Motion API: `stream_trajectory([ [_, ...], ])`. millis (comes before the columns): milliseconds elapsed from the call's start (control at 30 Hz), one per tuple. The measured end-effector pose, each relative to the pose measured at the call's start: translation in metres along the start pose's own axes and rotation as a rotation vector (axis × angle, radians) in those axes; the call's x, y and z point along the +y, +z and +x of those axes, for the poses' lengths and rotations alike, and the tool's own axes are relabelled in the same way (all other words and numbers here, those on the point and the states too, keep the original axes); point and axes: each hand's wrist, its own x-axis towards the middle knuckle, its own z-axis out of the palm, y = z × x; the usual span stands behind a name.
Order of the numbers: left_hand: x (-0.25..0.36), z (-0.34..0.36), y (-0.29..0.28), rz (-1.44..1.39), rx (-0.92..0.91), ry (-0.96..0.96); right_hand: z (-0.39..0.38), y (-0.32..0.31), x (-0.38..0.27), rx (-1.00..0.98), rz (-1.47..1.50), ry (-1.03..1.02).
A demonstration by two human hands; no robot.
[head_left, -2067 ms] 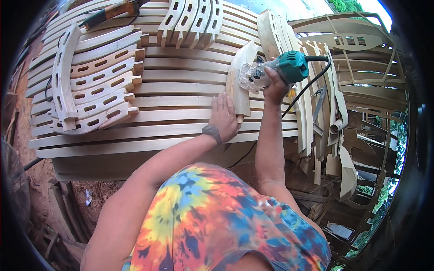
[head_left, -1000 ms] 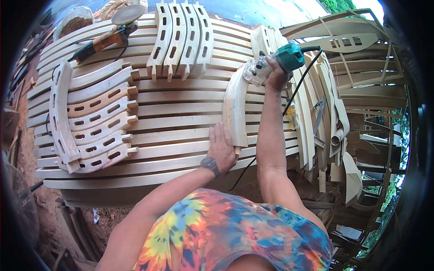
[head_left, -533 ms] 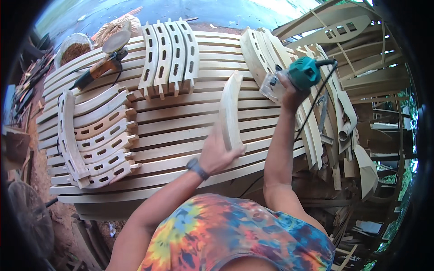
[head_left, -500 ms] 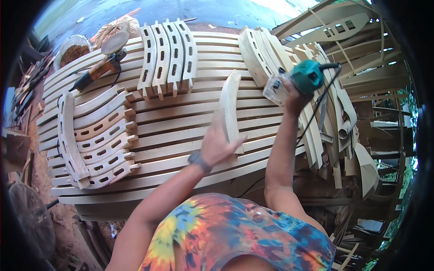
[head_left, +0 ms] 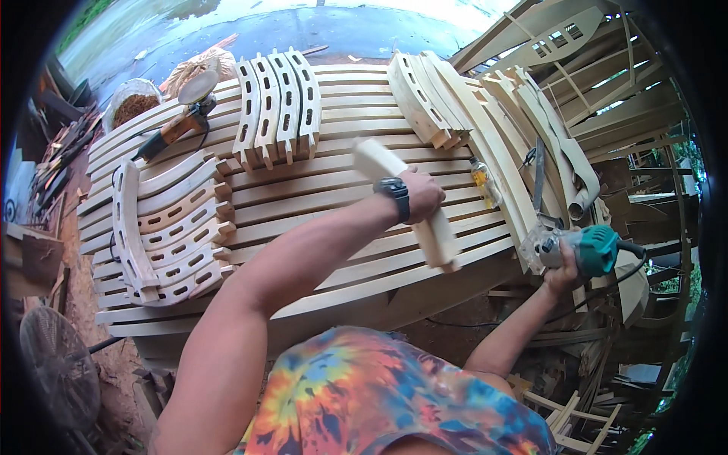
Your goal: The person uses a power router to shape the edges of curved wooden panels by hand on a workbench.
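Observation:
My left hand (head_left: pixel 422 196), below a black wristwatch, is wrapped round the middle of a short curved piece of wood (head_left: pixel 440 241). The piece lies aslant over the slatted wooden top (head_left: pixel 318 178); its far end is blurred. Off the top's right edge, my right hand (head_left: pixel 563 271) grips a green trim router (head_left: pixel 597 252) with a clear base. The router is tilted sideways, its base turned toward the top, and its black cord trails to the right and down. Fingers of both hands are partly hidden.
Slotted curved wood pieces lie in groups at left (head_left: pixel 178 239), at far middle (head_left: pixel 277 110) and at far right (head_left: pixel 425 98). An orange angle grinder (head_left: pixel 176 127) rests far left. A small bottle with yellow liquid (head_left: pixel 481 179) and long boards (head_left: pixel 497 171) are on the right. A fan (head_left: pixel 59 360) stands lower left.
My left hand has closed on the curved wood piece and turned it, its near end swinging right. My right hand has carried the router right and nearer, uncovering the bottle.

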Motion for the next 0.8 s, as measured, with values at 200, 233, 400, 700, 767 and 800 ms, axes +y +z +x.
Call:
stream_trajectory([
  [200, -0.064, 0.013, 0.055, 0.268, 0.04, 0.213, -0.028, -0.023, -0.017, -0.035, 0.113, 0.009],
  [233, -0.072, 0.009, 0.055, 0.283, 0.042, 0.221, -0.034, -0.023, -0.019, -0.057, 0.151, 0.017],
  [400, -0.068, -0.008, 0.035, 0.246, -0.011, 0.163, -0.052, -0.03, -0.011, -0.121, 0.185, 0.106],
  [700, 0.015, -0.096, 0.115, -0.395, 0.274, -0.135, -0.099, 0.037, 0.002, -0.2, 0.413, 0.307],
  [767, 0.038, -0.108, 0.129, -0.459, 0.394, -0.184, -0.109, 0.056, 0.002, -0.244, 0.449, 0.315],
  [800, 0.045, -0.106, 0.138, -0.464, 0.394, -0.184, -0.113, 0.064, 0.007, -0.283, 0.401, 0.29],
])
